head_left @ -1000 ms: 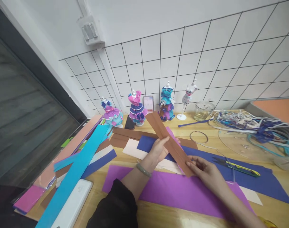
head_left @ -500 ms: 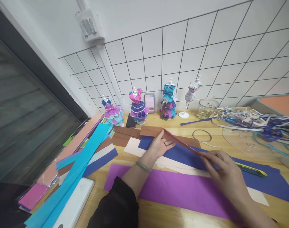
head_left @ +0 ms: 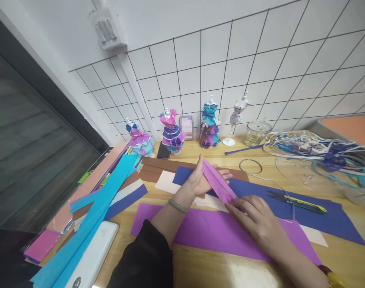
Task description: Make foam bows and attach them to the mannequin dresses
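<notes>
A narrow folded purple paper strip (head_left: 217, 182) slants across the fingers of my left hand (head_left: 199, 182). That hand is palm up, its thumb raised beside the strip's upper end and its fingers stretched out behind it. Fingers of my right hand (head_left: 256, 222) are closed on the strip's lower end, over a wide purple sheet (head_left: 212, 232) lying on the table. Behind the hands lie a dark blue sheet (head_left: 335, 224), pale cream paper (head_left: 164, 182) and brown paper (head_left: 154, 168). Yellow-handled snips (head_left: 308, 204) rest on the blue sheet.
Bright blue strips (head_left: 107, 200) and a white slab-like device (head_left: 95, 256) are at left. Along the wall stand several small dressed mannequins (head_left: 172, 132), a bare-looking mannequin (head_left: 239, 110) and a glass jar (head_left: 257, 134). Tangled ribbons (head_left: 302, 150) and a wire ring (head_left: 250, 167) lie right.
The strip has turned from a brown side and thin edge to its broad purple face. My right hand has moved left and closer to my left hand, uncovering the snips' blades.
</notes>
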A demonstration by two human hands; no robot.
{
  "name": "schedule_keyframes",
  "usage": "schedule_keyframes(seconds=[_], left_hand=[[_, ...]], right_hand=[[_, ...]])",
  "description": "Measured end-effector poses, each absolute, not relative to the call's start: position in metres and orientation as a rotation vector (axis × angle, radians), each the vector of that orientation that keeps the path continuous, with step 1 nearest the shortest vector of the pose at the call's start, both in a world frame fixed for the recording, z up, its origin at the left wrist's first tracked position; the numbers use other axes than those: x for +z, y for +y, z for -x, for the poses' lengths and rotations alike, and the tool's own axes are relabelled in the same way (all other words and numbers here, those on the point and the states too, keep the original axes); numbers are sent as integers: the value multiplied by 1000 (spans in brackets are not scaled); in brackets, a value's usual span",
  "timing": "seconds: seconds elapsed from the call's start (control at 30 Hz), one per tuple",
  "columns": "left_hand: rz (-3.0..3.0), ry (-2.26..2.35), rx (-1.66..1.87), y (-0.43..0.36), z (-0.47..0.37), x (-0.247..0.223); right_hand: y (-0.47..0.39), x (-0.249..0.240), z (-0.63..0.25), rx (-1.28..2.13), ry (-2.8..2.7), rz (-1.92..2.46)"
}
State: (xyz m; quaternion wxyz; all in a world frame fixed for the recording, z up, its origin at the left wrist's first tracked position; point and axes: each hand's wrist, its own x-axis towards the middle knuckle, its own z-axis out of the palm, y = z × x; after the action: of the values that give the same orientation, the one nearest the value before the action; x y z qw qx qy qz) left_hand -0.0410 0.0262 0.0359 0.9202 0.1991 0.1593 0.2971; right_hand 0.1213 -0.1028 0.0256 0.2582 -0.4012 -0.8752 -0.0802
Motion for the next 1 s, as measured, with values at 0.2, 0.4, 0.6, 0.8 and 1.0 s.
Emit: schedule_keyframes(seconds=[0.2,0.4,0.6,0.8,1.0], left_hand=[[-517,422,815,36,55,38],[-662,348,727,29,56,48],[-761,360,664,14,40,48],[-749,423,804,20,39,39],[-682,453,851,30,45,30]], right_hand=[[-99,21,-113,-56,-2387,1099],[-93,20,-119,527,-1822,1251],[-87,15,-115,1359,-1239,1221],[-88,10,-112,1438,-1158,1274],[-82,-6,-122,1091,-1335,1370]])
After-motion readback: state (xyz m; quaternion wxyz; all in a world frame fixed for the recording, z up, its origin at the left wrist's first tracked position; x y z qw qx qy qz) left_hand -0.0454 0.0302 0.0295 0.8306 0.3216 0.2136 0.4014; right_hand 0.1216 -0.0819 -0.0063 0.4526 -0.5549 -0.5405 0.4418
